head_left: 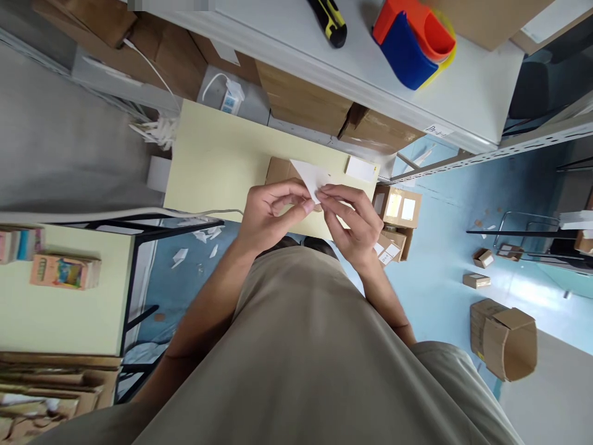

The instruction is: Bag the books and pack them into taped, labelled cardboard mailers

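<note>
Between my two hands is a small white piece of paper (310,175), which shows as a pointed, triangular shape from this angle. My left hand (273,213) pinches its lower edge between thumb and fingertips. From the other side, my right hand (351,216) grips the same edge with thumb and forefinger. Beneath the paper, a brown cardboard box (277,170) lies on the pale yellow table (217,157), largely hidden by my hands. A white card or label (361,168) rests at the table's right end.
Above the table runs a grey shelf (296,37) bearing a yellow-black utility knife (330,23) and a red, blue and yellow tape dispenser (412,43). A power strip (230,99) sits behind the table. Labelled cartons (397,207) stand at right, an open carton (504,340) on the floor.
</note>
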{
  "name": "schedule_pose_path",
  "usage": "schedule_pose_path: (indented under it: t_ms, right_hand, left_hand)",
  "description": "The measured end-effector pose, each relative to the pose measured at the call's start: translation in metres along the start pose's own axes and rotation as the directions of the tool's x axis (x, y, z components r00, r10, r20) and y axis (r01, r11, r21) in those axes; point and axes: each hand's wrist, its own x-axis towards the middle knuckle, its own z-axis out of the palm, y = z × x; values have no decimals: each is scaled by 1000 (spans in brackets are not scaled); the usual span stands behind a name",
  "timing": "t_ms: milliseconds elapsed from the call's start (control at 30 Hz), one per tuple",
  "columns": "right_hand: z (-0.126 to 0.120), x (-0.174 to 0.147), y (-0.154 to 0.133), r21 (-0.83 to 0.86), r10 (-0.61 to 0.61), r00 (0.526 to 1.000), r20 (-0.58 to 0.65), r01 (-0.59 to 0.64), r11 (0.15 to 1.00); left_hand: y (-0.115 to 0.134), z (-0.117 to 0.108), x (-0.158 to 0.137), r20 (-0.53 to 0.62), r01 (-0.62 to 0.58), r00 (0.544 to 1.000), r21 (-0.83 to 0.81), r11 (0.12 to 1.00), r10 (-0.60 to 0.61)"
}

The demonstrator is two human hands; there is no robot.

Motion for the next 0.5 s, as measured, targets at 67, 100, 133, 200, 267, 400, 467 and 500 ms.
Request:
schedule_pose_path:
  t_ms: [67, 100, 133, 200, 267, 400, 467, 500]
  right_hand:
    - [0, 1, 1, -3, -6, 1000, -15, 6, 1000]
    - [0, 1, 1, -6, -7, 1000, -20, 7, 1000]
    - [0, 2, 1, -8, -7, 1000, -24, 7, 1000]
    - [1, 3, 2, -2, -2, 1000, -25, 2, 1000]
    - [1, 3, 4, 14, 9, 1000, -17, -9, 1000]
    - [1, 4, 7, 32, 0, 1000, -1, 0, 999]
    - [1, 5, 9, 33, -21, 1000, -5, 21, 999]
    - [0, 5, 9, 36, -25, 1000, -5, 26, 999]
  left_hand:
    - [-1, 0, 1, -2, 2, 1000, -3, 1000, -2]
    - [-1, 0, 2, -3, 5, 1000, -3, 1000, -5]
    - [-2, 0, 3, -4, 9, 1000, -1, 1000, -9]
    - [-3, -1, 4, -2, 15, 1000, 8, 1000, -15]
    - [-3, -1, 5, 3, 14, 1000, 17, 1000, -14]
    - [-1, -2, 7, 9, 16, 1000, 36, 999, -17]
    - [0, -1, 9, 4, 23, 1000, 47, 999, -23]
    - [1, -1, 10, -1, 25, 1000, 51, 998, -25]
